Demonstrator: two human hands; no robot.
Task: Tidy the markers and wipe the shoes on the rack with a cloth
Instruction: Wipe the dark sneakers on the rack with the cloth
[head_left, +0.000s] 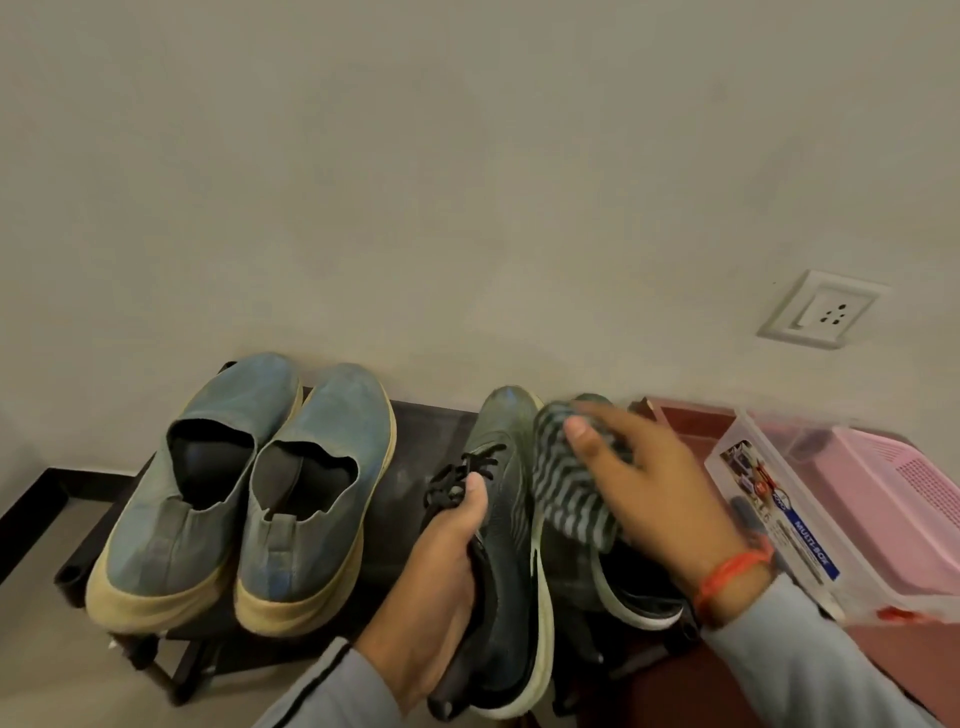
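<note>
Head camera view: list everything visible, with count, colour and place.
slip-on shoes: two, blue with cream soles, left on the rack
lace-up shoes: two, dark with white soles, right on the rack
cloth: one, grey striped, on the right dark shoe
rack: one, black, against the wall
plastic box: one, clear, right of the rack
basket: one, pink, far right
wall socket: one, white
left hand: gripping the left dark shoe
right hand: pressing the cloth

Left hand grips a dark sneaker; right hand presses a striped cloth beside it.
</note>
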